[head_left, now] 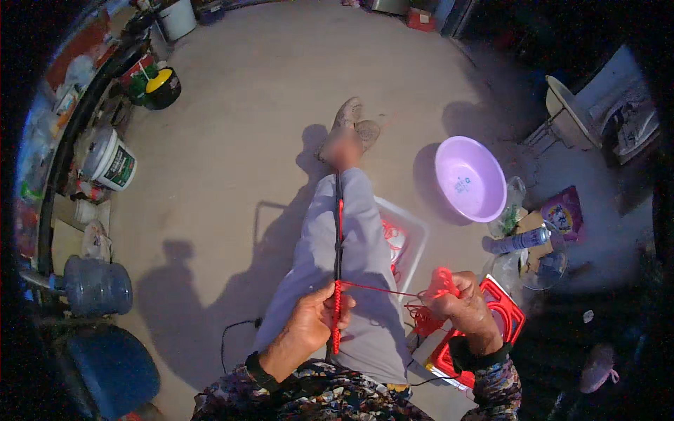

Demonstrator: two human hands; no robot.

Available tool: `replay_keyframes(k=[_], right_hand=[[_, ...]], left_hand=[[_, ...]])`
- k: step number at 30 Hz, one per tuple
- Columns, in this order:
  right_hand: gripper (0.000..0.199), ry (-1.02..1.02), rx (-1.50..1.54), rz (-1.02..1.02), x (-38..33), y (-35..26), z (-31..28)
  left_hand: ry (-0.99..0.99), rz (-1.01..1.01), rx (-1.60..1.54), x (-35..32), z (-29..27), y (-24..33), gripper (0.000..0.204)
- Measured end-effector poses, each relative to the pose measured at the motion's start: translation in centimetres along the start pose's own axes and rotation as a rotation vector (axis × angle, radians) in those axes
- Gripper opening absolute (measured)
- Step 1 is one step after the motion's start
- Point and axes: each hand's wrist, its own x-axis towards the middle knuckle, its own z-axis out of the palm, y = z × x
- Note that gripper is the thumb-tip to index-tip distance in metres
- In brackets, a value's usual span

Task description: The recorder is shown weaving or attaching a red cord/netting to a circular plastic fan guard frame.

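Note:
Over my lap, my left hand point(312, 323) pinches a red braided cord point(336, 324) between thumb and fingers. The braid wraps a dark strand point(338, 257) that runs straight along my grey trousers point(365, 224) toward the feet, with a short red stretch farther up. My right hand point(469, 312), to the right of the lap, is closed around a bundle of thin red cord point(442, 281). One taut red line point(382, 289) crosses from the braid to that bundle, and loose loops point(423, 319) hang below it. How the strand's far end is fixed is blurred.
Beside my right leg sits a whitish tray point(418, 235) with red cord in it. A red-and-white box point(449, 361) lies under my right forearm. Farther right are a purple basin point(444, 165) and a spray can point(519, 241). Buckets point(116, 165) and a water jug point(98, 286) line the left.

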Motion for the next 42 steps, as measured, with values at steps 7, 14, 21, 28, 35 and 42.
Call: replay_keyframes(k=[7, 14, 21, 28, 35, 42], right_hand=[[0.007, 0.069, 0.344, 0.079, 0.0, 1.2, 0.5], [0.01, 0.086, 0.392, 0.116, -1.7, 1.9, 1.5], [0.011, -0.059, 0.362, 0.095, -2.3, 2.6, 3.3], [0.016, 0.164, 0.201, 0.183, -1.1, 6.2, -1.7], [0.027, 0.25, 0.1, 0.065, -0.9, 5.5, -1.3], [0.025, 0.225, -0.359, -0.242, 0.3, 0.2, 3.8]], left_hand=[[-0.195, -0.032, -0.084, 0.5, -0.2, -0.8, 0.03], [-0.241, -0.02, -0.089, 0.9, -0.6, -1.3, 0.032], [-0.123, 0.017, -0.04, 1.4, -0.8, -1.7, 0.032], [-0.299, 0.009, -0.078, 1.6, -0.9, -1.6, 0.036], [-0.316, -0.039, 0.018, -2.3, 3.1, -0.8, 0.033], [-0.265, -0.049, 0.182, -2.9, 5.7, -3.4, 0.04]])
